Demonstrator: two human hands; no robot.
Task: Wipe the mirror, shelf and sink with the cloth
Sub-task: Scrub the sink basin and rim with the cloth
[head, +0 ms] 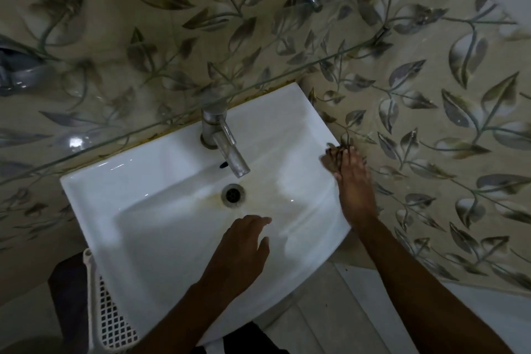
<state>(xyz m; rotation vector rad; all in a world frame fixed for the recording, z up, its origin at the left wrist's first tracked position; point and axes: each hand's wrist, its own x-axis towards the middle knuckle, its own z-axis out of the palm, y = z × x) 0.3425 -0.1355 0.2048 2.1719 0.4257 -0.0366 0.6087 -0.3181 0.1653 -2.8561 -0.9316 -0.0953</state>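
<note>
Hands over the white sink (120, 195), one working its right rim.

Tap (222, 139) and drain (232, 194) sit left of the right hand (355, 184), whose blurred grip presses a dark cloth (333, 159) on the rim; left hand (241, 250) hovers spread, empty, above the bowl.

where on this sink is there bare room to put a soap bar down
The flat ledge left of the tap, along the sink back rim, is bare. The ledge right of the tap is free up to the right hand at the right edge. The left hand hovers over the basin near the drain.
</note>
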